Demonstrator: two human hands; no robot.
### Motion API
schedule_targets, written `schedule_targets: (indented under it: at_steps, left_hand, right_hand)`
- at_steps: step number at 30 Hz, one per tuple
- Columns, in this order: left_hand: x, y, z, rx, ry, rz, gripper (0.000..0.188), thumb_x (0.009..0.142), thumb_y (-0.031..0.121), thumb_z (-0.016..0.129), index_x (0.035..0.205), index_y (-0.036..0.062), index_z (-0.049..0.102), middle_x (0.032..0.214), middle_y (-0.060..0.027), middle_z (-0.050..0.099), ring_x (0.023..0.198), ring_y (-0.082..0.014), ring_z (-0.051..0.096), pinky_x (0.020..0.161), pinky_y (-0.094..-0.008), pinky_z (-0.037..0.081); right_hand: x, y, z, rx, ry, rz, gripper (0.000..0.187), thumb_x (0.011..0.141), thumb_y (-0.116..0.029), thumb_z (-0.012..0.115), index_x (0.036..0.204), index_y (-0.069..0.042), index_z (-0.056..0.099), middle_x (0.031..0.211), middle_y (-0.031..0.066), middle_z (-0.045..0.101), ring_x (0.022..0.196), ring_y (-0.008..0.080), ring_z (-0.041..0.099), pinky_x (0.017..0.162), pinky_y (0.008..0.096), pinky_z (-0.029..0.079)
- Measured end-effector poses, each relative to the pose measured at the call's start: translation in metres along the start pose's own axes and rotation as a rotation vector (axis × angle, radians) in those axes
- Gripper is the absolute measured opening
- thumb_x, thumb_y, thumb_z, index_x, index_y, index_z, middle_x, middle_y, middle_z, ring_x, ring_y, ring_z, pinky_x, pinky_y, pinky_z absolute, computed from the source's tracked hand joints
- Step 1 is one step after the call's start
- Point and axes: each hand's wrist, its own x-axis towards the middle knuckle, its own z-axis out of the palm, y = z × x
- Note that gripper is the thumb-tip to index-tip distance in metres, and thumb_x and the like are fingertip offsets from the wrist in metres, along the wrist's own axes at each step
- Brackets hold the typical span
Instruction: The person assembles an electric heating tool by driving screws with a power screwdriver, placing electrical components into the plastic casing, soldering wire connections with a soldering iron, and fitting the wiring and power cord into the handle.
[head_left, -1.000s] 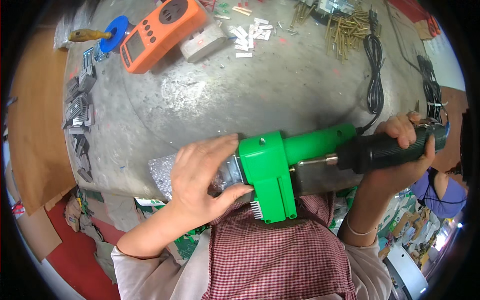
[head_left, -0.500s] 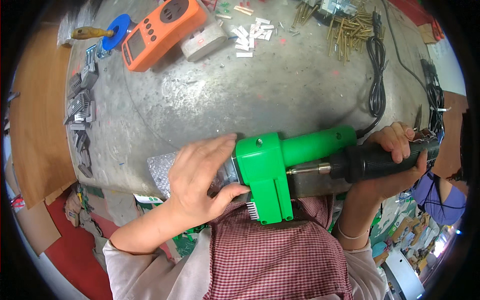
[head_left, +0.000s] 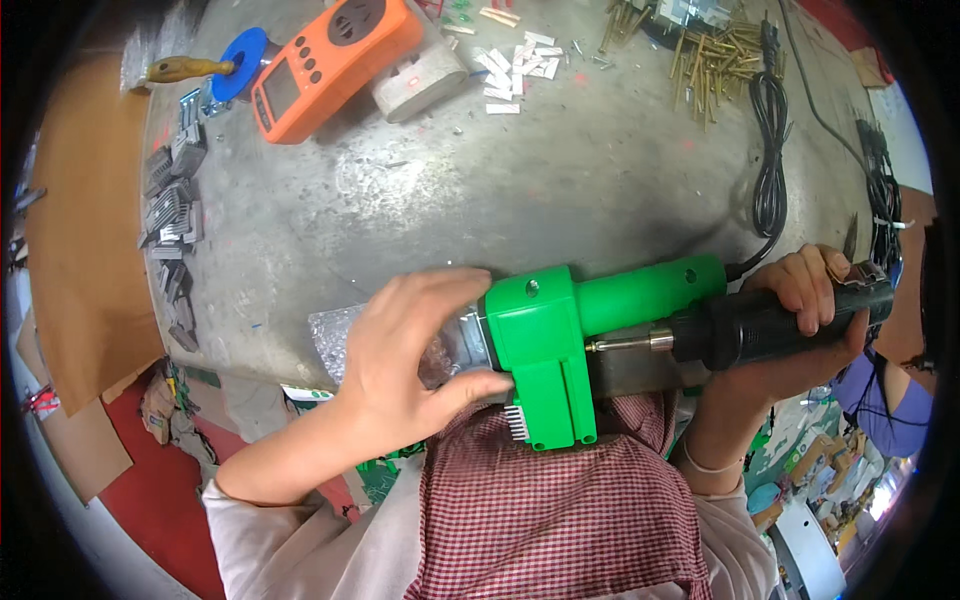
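A green corded power tool [head_left: 535, 325] lies on its side at the table's front edge, its round handle [head_left: 650, 293] pointing right. My left hand [head_left: 400, 345] is wrapped around its left end, thumb and fingers pressed to the housing. Behind that palm shows a clear or shiny part, with bubble wrap [head_left: 328, 338] beside it. In my right hand [head_left: 815, 295] is a black electric screwdriver [head_left: 735, 330], held level with fingers around its body. Its metal bit [head_left: 630, 342] points left and meets the side of the green housing at a brass-coloured screw head.
An orange meter with a socket [head_left: 335, 65] stands at the back left near a blue spool [head_left: 240, 65]. White strips [head_left: 515, 75] and a pile of long brass-coloured screws [head_left: 710, 75] lie at the back. Grey finned parts [head_left: 172, 215] line the left edge. A coiled black cord [head_left: 768, 150] runs to the handle.
The whole view has shifted slightly, so everything sits a little further right. Both hands keep their hold, and the bit stays against the green housing.
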Motion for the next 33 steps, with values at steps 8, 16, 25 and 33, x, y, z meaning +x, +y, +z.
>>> schedule_targets:
  at_steps: [8, 16, 25, 33]
  left_hand:
    - [0.053, 0.017, -0.029, -0.130, -0.676, -0.440, 0.066, 0.076, 0.029, 0.081, 0.128, -0.0018, 0.052, 0.119, -0.0196, 0.061, 0.115, -0.0340, 0.058, 0.101, -0.0397, 0.044]
    - [0.049, 0.019, -0.023, -0.351, -0.625, -0.496, 0.064, 0.077, 0.007, 0.077, 0.133, -0.0030, 0.048, 0.131, -0.0166, 0.055, 0.125, -0.0278, 0.051, 0.107, -0.0393, 0.038]
    - [0.045, 0.019, -0.022, -0.312, -0.627, -0.457, 0.069, 0.078, 0.010, 0.077, 0.137, -0.0038, 0.045, 0.134, -0.0196, 0.054, 0.126, -0.0290, 0.051, 0.108, -0.0397, 0.038]
    - [0.047, 0.019, -0.023, -0.283, -0.636, -0.482, 0.070, 0.077, 0.012, 0.077, 0.137, -0.0050, 0.045, 0.134, -0.0203, 0.054, 0.126, -0.0296, 0.052, 0.107, -0.0398, 0.038]
  right_hand:
    - [0.005, 0.000, -0.006, 0.012, 0.024, 0.020, 0.036, 0.085, -0.026, 0.066, 0.106, -0.002, 0.049, 0.078, 0.0007, 0.049, 0.067, 0.0108, 0.051, 0.075, 0.0279, 0.043]
    - [0.002, 0.003, -0.011, 0.140, -0.011, 0.056, 0.032, 0.083, -0.027, 0.066, 0.100, -0.005, 0.051, 0.075, -0.0008, 0.052, 0.065, 0.0107, 0.053, 0.075, 0.0274, 0.044]
    - [-0.001, 0.009, -0.010, 0.095, -0.031, 0.029, 0.027, 0.083, -0.026, 0.063, 0.098, -0.006, 0.051, 0.074, -0.0014, 0.052, 0.063, 0.0101, 0.054, 0.073, 0.0274, 0.045]
    - [0.000, 0.008, -0.015, 0.078, -0.073, 0.033, 0.028, 0.083, -0.026, 0.063, 0.098, -0.007, 0.051, 0.072, -0.0022, 0.052, 0.063, 0.0091, 0.055, 0.072, 0.0265, 0.045]
